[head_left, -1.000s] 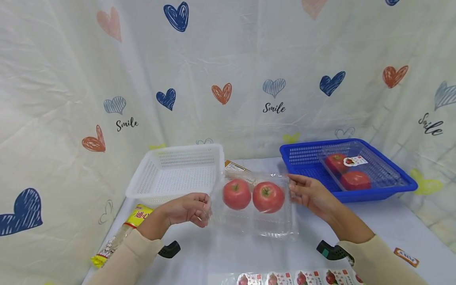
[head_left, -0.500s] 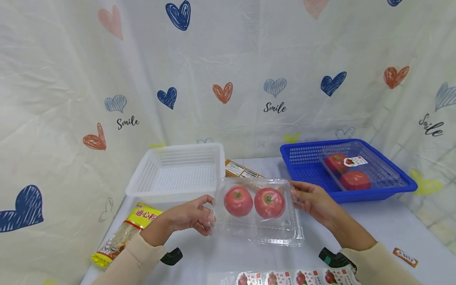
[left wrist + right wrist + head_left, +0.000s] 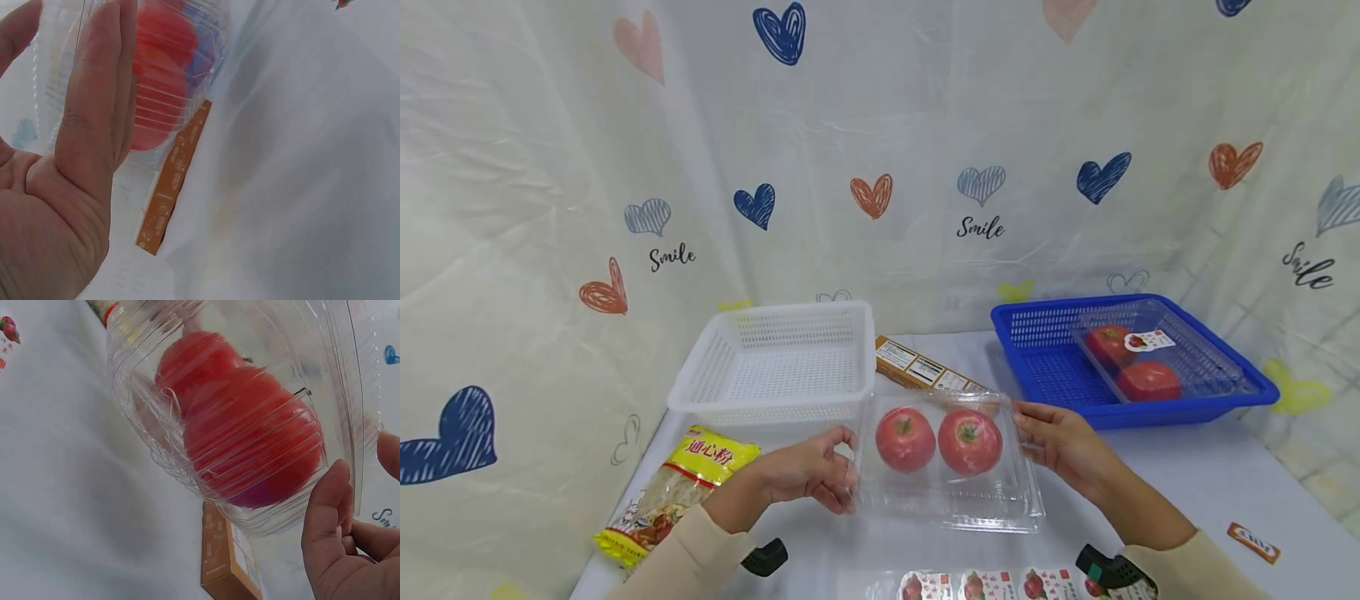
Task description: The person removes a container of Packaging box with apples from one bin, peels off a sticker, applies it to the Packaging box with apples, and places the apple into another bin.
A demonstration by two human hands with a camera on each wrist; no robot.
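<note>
A transparent plastic clamshell box with two red apples inside is held up over the table by both hands, tilted toward the head camera. My left hand grips its left edge, thumb on the upper side and fingers along the ribbed wall. At the opposite edge, my right hand pinches the rim near the far corner. The right wrist view shows the apples through the ribbed side, with the fingertips against the box's edge. No sticker shows on this box.
Behind the box lies a brown carton. A white basket stands back left, with a yellow pasta bag before it. In the blue basket sits another apple box with a label. Stickers lie at the front, a small orange-wrapped item at right.
Both hands have lowered the clamshell box toward the front of the table and slightly right. More of the brown carton and the pasta bag shows now.
</note>
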